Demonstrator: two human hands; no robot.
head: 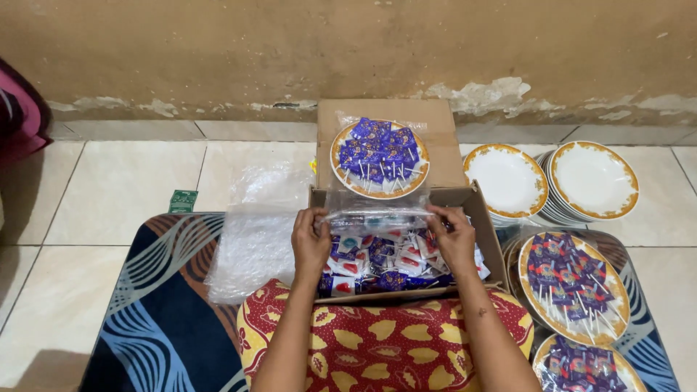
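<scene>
Hands pinch a clear plastic bag (377, 213) over the cardboard box (491, 247) of sweets: left hand (311, 243) at 9 o'clock, right hand (454, 239) at 3 (fingers closed on its edges). Filled plate (379, 158) at 12 o'clock.

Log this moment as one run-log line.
left hand: grips clear plastic bag | right hand: grips bag's other end | below: cardboard box of wrapped lollipops

My hands, mid-frame

My left hand (311, 243) and right hand (451, 239) pinch shut, forearms rising from the bottom edge.
</scene>
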